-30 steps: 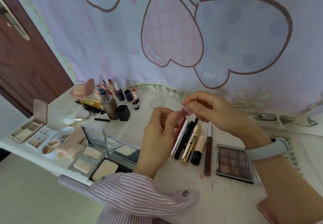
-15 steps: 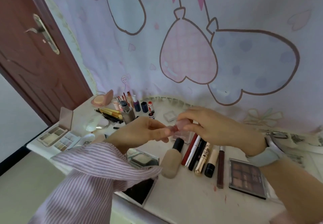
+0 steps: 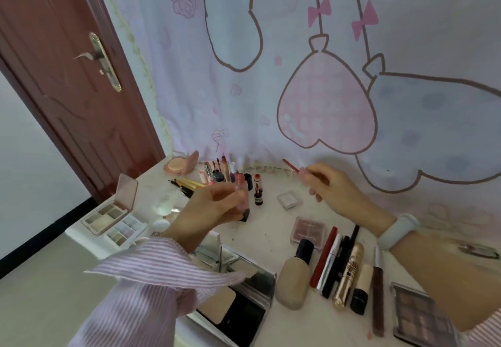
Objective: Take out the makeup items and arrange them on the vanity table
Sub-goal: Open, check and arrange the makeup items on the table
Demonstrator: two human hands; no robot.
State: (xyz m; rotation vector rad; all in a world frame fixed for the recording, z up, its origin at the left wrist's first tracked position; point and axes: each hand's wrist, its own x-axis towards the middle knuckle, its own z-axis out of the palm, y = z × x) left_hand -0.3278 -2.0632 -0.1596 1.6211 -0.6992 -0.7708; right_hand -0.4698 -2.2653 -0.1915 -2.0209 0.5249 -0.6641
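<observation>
Pink lip gloss is apart in two pieces above the counter [image 3: 271, 219]: the left hand [image 3: 208, 211] curls its fingers round the gloss tube [image 3: 240, 185], upright and raised over the back row of small bottles [image 3: 230, 173], while the right hand [image 3: 336, 192] pinches the cap, its wand [image 3: 291, 165] pointing up and left with a red tip, well apart from the tube's mouth. Neither hand is spread; both are closed on their half.

Judging by the task, the piece should be closed and set down among the other items. To do that well, the person would bring the wand tip to the tube mouth slowly, line it up straight and keep the tube vertical so nothing smears the rim or drips onto the pale counter, then twist the cap home. A likely spot is the back row of upright lipsticks, or beside the lying pencils and mascara [image 3: 349, 273] near the foundation bottle [image 3: 295, 279]. Setting it upright risks toppling the neighbouring bottles, so a gentle placement into a gap seems wise.
</observation>
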